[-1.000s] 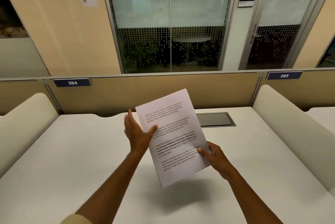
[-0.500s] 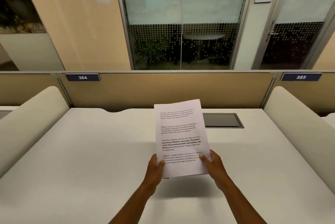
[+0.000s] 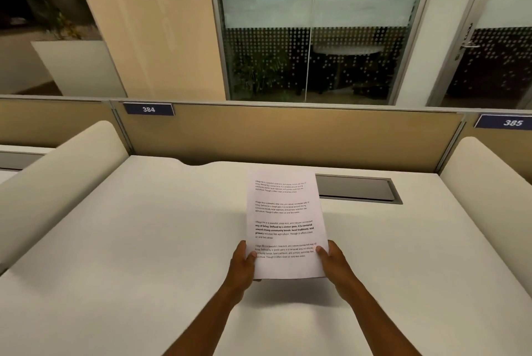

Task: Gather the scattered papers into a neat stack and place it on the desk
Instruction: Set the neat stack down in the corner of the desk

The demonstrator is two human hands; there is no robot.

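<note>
A squared-up stack of white printed papers (image 3: 283,211) hangs low over the middle of the white desk (image 3: 129,240), its long side pointing away from me. My left hand (image 3: 243,265) grips the stack's near left corner, thumb on top. My right hand (image 3: 331,262) grips the near right corner the same way. A shadow lies on the desk under the near edge, so that edge is a little off the surface. I see no loose sheets elsewhere on the desk.
A grey cable hatch (image 3: 355,189) is set into the desk just right of the stack's far end. A tan partition (image 3: 288,136) closes the back, and padded white dividers (image 3: 54,177) (image 3: 486,191) flank both sides.
My left hand left the stack's side edge and took its near left corner. The tilted stack turned straight and came down flatter and closer to the desk.
</note>
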